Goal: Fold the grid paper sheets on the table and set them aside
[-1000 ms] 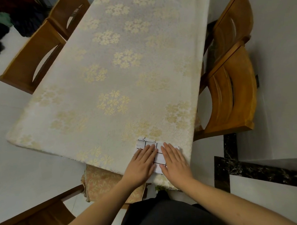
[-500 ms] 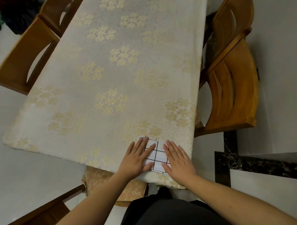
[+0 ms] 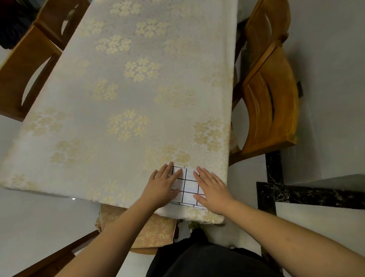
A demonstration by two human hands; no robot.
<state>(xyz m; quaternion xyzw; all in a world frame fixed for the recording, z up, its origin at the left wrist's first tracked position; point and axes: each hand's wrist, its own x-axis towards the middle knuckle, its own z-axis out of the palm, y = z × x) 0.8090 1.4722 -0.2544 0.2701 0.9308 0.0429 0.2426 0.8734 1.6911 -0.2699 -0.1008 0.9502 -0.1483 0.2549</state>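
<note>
Paper: a white sheet [image 3: 188, 184] with a black grid lies flat at the near right corner of the counter, just short of the near edge; its left and right parts are hidden under the two hands, and whether it is one sheet or several I cannot tell.
Left hand: the left hand [image 3: 161, 185] lies palm down on the left side of the paper, its fingers [image 3: 175, 173] straight and slightly spread, pointing away from the person; it presses flat and grips nothing.
Right hand: the right hand [image 3: 212, 188] lies palm down on the right side of the paper, its fingers straight and close together; it too grips nothing.
Gap: a strip of grid shows between the hands, which do not touch.
Counter: the counter [image 3: 124, 94] is covered by a cream cloth with gold flower clusters.
Chairs: two wooden chairs [image 3: 269, 98] stand along the right side, two more [image 3: 17, 67] along the left.
Cushion: a patterned cushion [image 3: 153, 230] sits below the near edge.
Floor: pale tiles with a dark marble band [image 3: 303, 194] at the right.
</note>
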